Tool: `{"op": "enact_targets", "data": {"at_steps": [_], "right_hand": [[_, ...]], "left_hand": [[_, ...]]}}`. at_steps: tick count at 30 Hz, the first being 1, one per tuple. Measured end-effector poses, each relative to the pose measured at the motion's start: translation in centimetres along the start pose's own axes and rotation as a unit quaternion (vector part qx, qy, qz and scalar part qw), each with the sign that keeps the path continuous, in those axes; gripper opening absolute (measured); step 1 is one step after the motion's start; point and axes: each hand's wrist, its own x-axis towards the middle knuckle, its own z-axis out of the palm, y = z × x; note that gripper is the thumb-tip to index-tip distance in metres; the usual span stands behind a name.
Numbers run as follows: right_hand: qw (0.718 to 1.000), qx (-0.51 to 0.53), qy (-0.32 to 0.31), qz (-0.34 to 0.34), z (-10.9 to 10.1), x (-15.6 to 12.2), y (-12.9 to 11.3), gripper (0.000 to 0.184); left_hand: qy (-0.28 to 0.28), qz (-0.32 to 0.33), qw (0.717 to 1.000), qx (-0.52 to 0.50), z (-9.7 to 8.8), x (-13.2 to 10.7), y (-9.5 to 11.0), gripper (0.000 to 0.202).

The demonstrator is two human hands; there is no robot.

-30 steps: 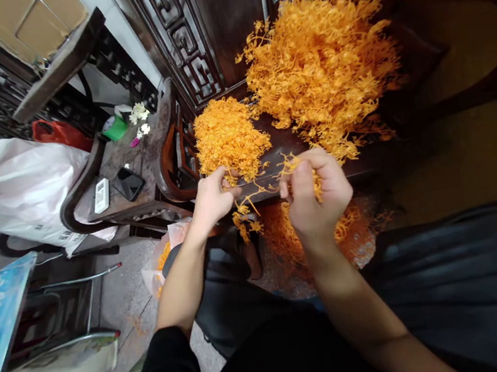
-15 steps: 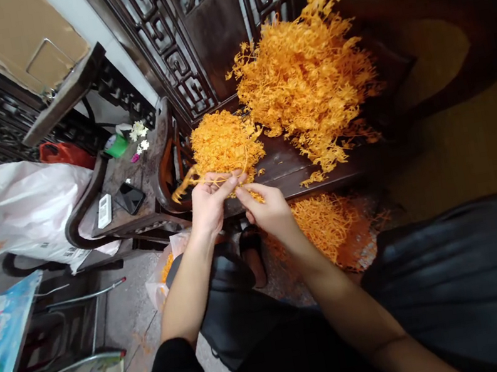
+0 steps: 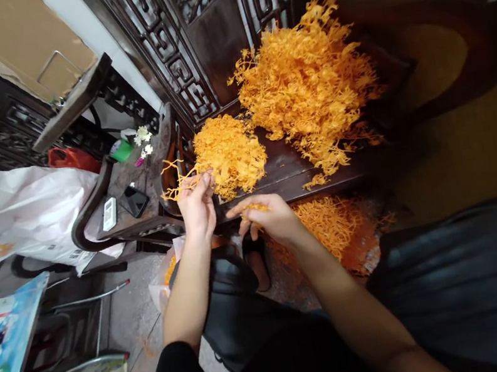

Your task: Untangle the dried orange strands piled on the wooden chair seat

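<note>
My left hand [image 3: 196, 212] pinches a branched orange plastic stem [image 3: 174, 187], whose thin bare-looking twigs stick out to the left past the fingers. Lower and to the right, my right hand [image 3: 278, 218] is curled around small orange plastic pieces [image 3: 257, 208], with its index finger stretched toward the left hand. Just beyond the hands, a low heap of small orange pieces [image 3: 230, 156] lies on the dark wooden bench [image 3: 285, 175]. To its right rises a larger tangled pile of orange plastic sprigs [image 3: 305, 84].
Below the bench, orange stems [image 3: 326, 224] are heaped near the floor. A side table on the left carries a black phone [image 3: 134, 200], a white device [image 3: 109, 213] and a green tape roll [image 3: 121, 149]. A plastic bag with orange bits [image 3: 167, 269] stands by my leg.
My hands have come apart: the left has moved a little left with the stem, while the right has dropped slightly and now shows small orange pieces in its curled fingers.
</note>
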Motion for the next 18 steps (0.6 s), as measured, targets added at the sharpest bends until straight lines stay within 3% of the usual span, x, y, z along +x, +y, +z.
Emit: {"op": "enact_targets", "data": {"at_steps": [5,10,12,15,17,18], "right_hand": [[0.994,0.039,0.074,-0.064,-1.0,0.8,0.3,0.052],[0.977,0.009,0.171,-0.128,-0.6,0.7,-0.3,0.049],[0.973,-0.015,0.178,-0.148,-0.8,0.5,-0.8,0.039],[0.978,-0.027,0.148,-0.147,-2.0,0.1,-1.4,0.038],[0.989,-0.027,0.067,-0.126,-3.1,-0.2,-1.7,0.042],[0.993,-0.032,0.016,-0.112,-3.8,-0.4,-1.9,0.044]], "left_hand": [[-0.035,-0.014,0.998,0.046,1.2,-2.5,-0.7,0.034],[-0.1,-0.054,0.986,0.12,0.9,-4.3,-1.5,0.03],[-0.183,-0.077,0.96,0.196,-0.2,-4.2,-0.9,0.03],[-0.351,-0.167,0.873,0.296,-3.0,-2.7,1.2,0.047],[-0.379,-0.211,0.835,0.339,-5.1,-1.2,2.8,0.055],[-0.358,-0.213,0.838,0.353,-5.9,-0.6,3.4,0.054]]}}
